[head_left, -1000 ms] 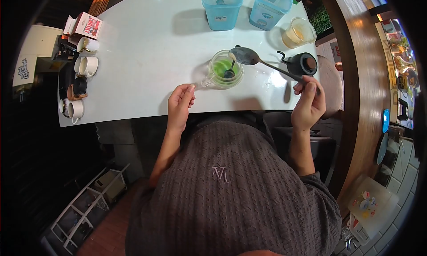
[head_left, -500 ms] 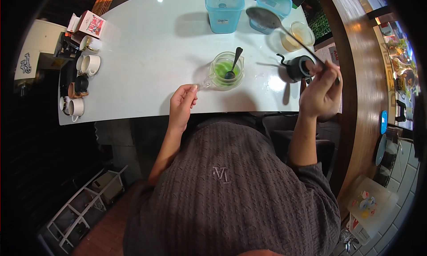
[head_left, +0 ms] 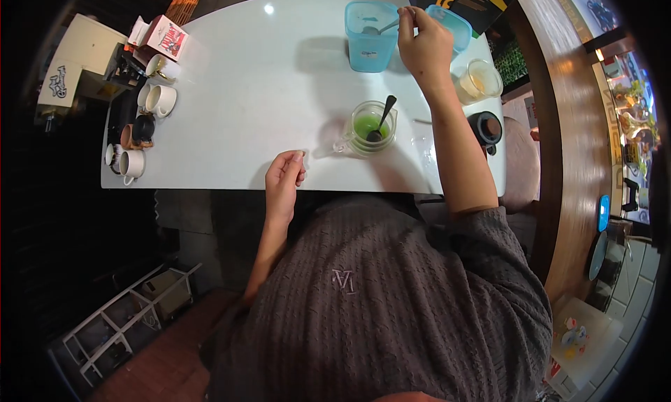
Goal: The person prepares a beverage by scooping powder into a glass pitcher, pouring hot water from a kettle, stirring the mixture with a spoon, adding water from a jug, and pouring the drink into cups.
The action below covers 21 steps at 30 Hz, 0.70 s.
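Observation:
My right hand (head_left: pixel 428 47) is closed around the handle of a long metal spoon (head_left: pixel 388 27). Its bowl end reaches into a tall blue plastic container (head_left: pixel 368 58), whose contents I cannot make out. Over the table's front edge, my left hand (head_left: pixel 282 185) has its fingertips pinched together; something small and clear seems to be at them, too faint to name. To its right stands a glass jug (head_left: pixel 372 150) with green liquid and a dark spoon (head_left: pixel 388 111) leaning in it. The jug's handle points toward my left hand but is apart from it.
A second blue container (head_left: pixel 453 30) stands partly behind my right hand. A clear tub (head_left: pixel 479 81) and a black kettle (head_left: pixel 485 128) stand right of my forearm. Cups (head_left: pixel 161 100) and a printed box (head_left: pixel 166 39) line the white table's (head_left: pixel 237 108) left side.
My right hand has swung forward and left, bringing the spoon from above the kettle into the tall blue container. My left hand is now a little farther from the jug's handle.

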Available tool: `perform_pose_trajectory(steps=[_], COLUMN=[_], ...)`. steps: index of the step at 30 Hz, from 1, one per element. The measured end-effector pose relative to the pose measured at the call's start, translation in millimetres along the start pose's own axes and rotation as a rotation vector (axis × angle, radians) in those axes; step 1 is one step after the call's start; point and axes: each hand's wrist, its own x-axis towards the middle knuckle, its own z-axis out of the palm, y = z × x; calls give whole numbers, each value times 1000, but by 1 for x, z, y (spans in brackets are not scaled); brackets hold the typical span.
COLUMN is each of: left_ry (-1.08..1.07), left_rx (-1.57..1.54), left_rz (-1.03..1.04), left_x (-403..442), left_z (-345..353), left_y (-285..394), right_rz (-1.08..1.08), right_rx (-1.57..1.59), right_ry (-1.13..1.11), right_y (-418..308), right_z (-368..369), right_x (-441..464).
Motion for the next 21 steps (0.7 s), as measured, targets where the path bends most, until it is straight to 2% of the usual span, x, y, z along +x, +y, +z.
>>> perform_pose_trajectory(steps=[3, 5, 11, 21], left_ry=[46, 69, 76, 41], left_rx=[-24, -36, -35, -29], left_rz=[4, -4, 0, 0], left_x=[-2, -3, 1, 9], left_z=[-5, -7, -7, -1], left_y=[-1, 0, 0, 1], right_rz=[-107, 5, 99, 218], right_rx=[-75, -140, -181, -131], right_ry=[1, -72, -129, -53], right_y=[10, 13, 14, 15], right_z=[15, 19, 24, 11], right_x=[3, 3, 2, 1])
